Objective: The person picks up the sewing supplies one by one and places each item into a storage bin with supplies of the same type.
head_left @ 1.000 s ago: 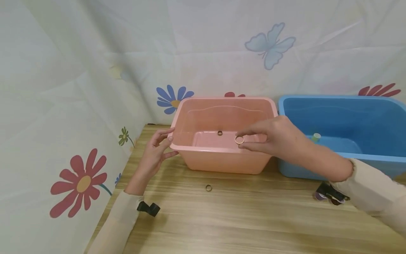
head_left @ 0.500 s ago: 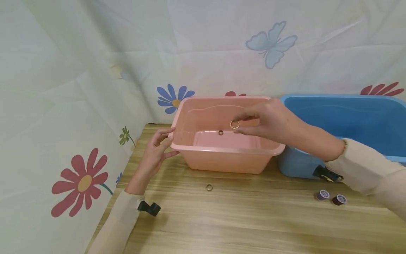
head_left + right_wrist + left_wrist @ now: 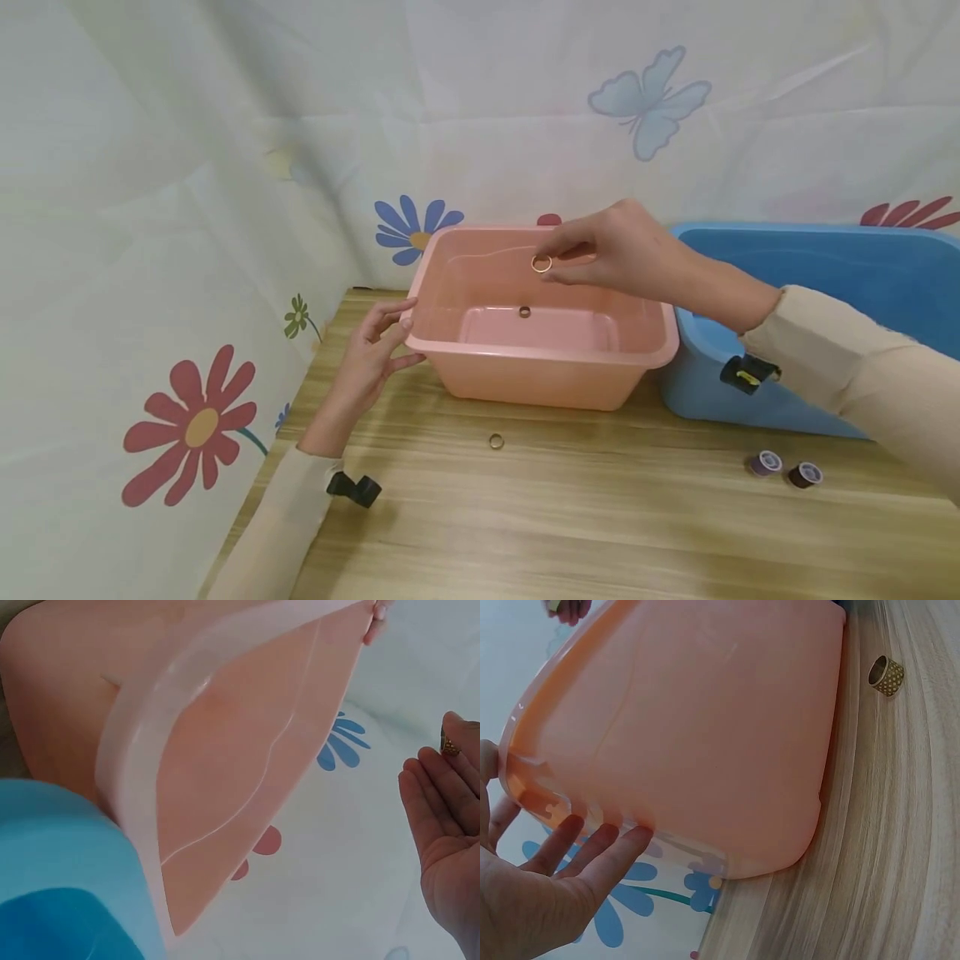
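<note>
My right hand (image 3: 630, 250) pinches a brass ring thimble (image 3: 542, 263) between thumb and fingertips, above the pink tub (image 3: 532, 382). In the right wrist view its dimpled side (image 3: 448, 744) shows partly between the fingers. My left hand (image 3: 365, 358) grips the tub's left rim, fingers spread on the outer wall in the left wrist view. A second ring thimble (image 3: 525, 312) lies on the tub floor. On the table in front of the tub sits another dimpled brass ring thimble (image 3: 886, 676).
A blue tub (image 3: 701, 392) stands right of the pink one; my right forearm crosses over it and hides part of its inside. Two small dark thread spools (image 3: 765, 463) stand on the wooden table (image 3: 570, 525) in front. A flowered cloth (image 3: 510, 125) hangs behind.
My right hand has risen and moved left and back over the pink tub, still pinching the ring thimble. The spools have come out from behind the right wrist. My left hand stays on the rim.
</note>
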A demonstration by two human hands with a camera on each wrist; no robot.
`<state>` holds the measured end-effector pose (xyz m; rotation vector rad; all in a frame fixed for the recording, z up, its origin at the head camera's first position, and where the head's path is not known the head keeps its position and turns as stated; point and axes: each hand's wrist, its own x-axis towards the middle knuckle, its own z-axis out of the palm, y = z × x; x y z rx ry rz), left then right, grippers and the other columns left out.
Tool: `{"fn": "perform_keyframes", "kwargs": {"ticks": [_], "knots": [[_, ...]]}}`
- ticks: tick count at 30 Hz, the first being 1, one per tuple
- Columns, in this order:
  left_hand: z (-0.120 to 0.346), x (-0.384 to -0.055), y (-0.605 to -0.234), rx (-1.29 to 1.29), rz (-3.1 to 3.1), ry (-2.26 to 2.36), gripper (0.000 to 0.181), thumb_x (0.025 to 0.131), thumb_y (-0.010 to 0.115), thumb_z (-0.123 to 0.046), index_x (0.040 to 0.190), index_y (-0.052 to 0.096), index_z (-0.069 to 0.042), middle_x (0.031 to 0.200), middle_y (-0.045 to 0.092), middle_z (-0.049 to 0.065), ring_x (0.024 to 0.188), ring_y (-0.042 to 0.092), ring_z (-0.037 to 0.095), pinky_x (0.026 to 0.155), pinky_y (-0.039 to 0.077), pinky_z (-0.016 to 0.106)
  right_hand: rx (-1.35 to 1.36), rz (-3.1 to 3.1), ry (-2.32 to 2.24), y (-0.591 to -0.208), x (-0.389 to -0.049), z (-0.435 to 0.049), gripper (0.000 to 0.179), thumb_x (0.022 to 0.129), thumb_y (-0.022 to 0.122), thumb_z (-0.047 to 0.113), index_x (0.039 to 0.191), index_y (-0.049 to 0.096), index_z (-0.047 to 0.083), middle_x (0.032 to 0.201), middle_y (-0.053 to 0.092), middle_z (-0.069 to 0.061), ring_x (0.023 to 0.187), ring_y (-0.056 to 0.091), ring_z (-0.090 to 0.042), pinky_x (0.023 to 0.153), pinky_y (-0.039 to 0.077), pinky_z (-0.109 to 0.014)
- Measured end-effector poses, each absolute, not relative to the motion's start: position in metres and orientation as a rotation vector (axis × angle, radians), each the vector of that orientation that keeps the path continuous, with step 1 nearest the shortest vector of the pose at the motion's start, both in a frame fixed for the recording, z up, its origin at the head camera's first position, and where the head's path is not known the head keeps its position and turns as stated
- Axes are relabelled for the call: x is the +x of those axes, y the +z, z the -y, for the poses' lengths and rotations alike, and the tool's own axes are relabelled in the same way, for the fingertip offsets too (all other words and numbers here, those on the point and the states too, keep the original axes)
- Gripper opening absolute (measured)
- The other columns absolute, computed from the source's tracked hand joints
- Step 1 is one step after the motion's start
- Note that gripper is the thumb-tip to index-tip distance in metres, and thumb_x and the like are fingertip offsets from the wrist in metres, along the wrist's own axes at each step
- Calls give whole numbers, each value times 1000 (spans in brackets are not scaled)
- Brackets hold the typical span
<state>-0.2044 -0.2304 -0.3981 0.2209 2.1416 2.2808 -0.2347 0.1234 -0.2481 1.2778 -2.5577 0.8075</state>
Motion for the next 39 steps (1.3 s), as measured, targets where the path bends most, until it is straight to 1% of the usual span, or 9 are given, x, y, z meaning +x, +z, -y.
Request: {"fn": "perform_keyframes", "kwargs": {"ticks": [3, 10, 14, 19, 25, 30, 35, 39], "knots": [[230, -204, -399, 220, -2142, 2285, 33, 103, 63, -22, 135, 59, -14, 138, 49, 12, 122, 56, 33, 85, 61, 47, 1278, 2617, 844, -249, -244, -119, 31, 85, 85, 21, 114, 79, 13, 102, 78, 0, 95, 74, -14, 84, 62, -33], [230, -205, -401, 247, -2145, 2293, 34, 103, 63, -23, 135, 59, -13, 138, 49, 11, 123, 55, 32, 83, 62, 45, 1387, 2719, 940, -255, -270, -105, 31, 87, 83, 21, 117, 78, 15, 106, 77, 4, 94, 73, -9, 81, 61, -25], [230, -205, -401, 259, -2146, 2291, 35, 103, 63, -24, 136, 58, -13, 138, 49, 12, 123, 55, 32, 83, 62, 45, 1400, 2764, 989, -256, -284, -96, 29, 89, 81, 21, 118, 78, 17, 108, 77, 4, 99, 73, -9, 84, 60, -26], [231, -206, -402, 251, -2140, 2285, 36, 103, 62, -24, 136, 57, -12, 138, 49, 12, 123, 56, 33, 84, 61, 46, 1421, 2805, 1007, -261, -299, -87, 27, 91, 80, 22, 117, 78, 18, 108, 77, 5, 101, 72, -8, 86, 59, -28], [231, -205, -403, 245, -2152, 2273, 39, 103, 63, -25, 139, 56, -12, 138, 49, 14, 122, 56, 33, 86, 60, 51, 1431, 2805, 1073, -273, -314, -81, 26, 91, 79, 20, 117, 78, 15, 109, 77, 2, 102, 72, -10, 89, 59, -29], [232, -205, -403, 237, -2156, 2278, 39, 103, 64, -25, 139, 57, -12, 138, 49, 13, 122, 56, 32, 86, 60, 49, 1423, 2811, 1094, -281, -324, -73, 26, 91, 79, 19, 117, 77, 14, 109, 77, 2, 102, 72, -11, 91, 59, -30], [233, -206, -404, 236, -2153, 2281, 39, 103, 63, -24, 139, 56, -12, 138, 49, 13, 122, 56, 32, 86, 61, 49, 1389, 2842, 1104, -288, -332, -65, 28, 91, 79, 17, 119, 76, 11, 110, 77, -1, 103, 72, -14, 92, 58, -32], [234, -205, -405, 220, -2147, 2292, 40, 103, 63, -24, 139, 55, -11, 138, 49, 12, 122, 55, 31, 84, 61, 47, 1379, 2889, 1097, -293, -337, -60, 28, 92, 77, 16, 120, 76, 9, 111, 76, -3, 105, 72, -15, 93, 58, -32]]}}
